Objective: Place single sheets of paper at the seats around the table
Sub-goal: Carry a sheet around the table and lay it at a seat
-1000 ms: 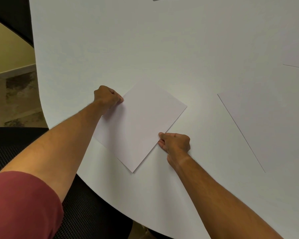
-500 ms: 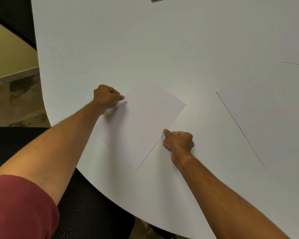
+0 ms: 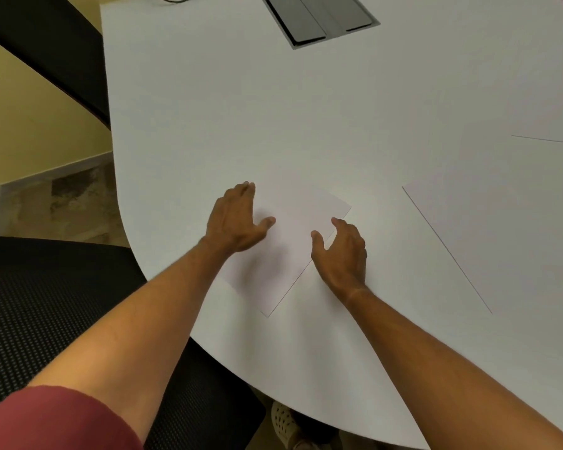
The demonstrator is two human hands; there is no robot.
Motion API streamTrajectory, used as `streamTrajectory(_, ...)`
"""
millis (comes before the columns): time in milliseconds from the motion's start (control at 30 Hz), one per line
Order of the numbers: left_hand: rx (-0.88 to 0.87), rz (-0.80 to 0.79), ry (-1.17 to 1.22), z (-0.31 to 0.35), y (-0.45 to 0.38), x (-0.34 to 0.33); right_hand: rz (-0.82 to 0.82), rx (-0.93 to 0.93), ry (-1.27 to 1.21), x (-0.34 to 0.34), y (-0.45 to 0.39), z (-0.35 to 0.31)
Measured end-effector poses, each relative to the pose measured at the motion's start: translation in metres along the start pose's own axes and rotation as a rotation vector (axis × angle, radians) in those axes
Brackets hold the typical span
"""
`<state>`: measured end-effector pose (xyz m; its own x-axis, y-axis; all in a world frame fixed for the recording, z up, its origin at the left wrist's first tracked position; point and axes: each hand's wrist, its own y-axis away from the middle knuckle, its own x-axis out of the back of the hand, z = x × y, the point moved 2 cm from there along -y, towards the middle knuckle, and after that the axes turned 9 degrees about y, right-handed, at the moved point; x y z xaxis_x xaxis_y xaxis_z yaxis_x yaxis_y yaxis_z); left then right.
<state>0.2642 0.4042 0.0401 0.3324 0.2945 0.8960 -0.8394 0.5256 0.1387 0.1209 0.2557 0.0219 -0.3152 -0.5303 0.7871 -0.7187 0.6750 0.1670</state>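
**Both hands flat over a sheet at the table's near-left edge**

A white sheet (image 3: 293, 248) lies flat and skewed on the white table (image 3: 273, 108), near the table's curved near-left edge. The left hand (image 3: 234, 219) lies palm down over the sheet's left edge, fingers straight and pointing far, thumb spread out onto the paper. The right hand (image 3: 342, 251) sits at the sheet's right edge, fingers relaxed and loosely extended, thumb reaching over the paper; neither hand grips anything.

To the right, well apart from this sheet, a second sheet (image 3: 507, 235) lies flat, and a third sheet (image 3: 553, 121) shows at the far-right border. A grey cable hatch (image 3: 319, 17) is set in the table at the far side. A black mesh chair (image 3: 46, 319) stands at the near left, beside the table edge. A red sleeve (image 3: 56, 420) covers the left upper arm.
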Motion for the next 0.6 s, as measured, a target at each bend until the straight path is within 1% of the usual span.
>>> streamTrajectory(133, -0.045, -0.019, -0.037, 0.013, 0.024, -0.006, -0.046, 0.141, 0.185, 0.006, 0.005, -0.001)
streamTrajectory(300, -0.128, -0.016, -0.121, 0.035, 0.049, -0.009, 0.025, 0.289, 0.403, 0.023, 0.016, 0.001)
streamTrajectory(600, -0.201, 0.041, -0.150, 0.079, 0.082, 0.006, 0.105, 0.376, 0.602, 0.075, 0.042, 0.005)
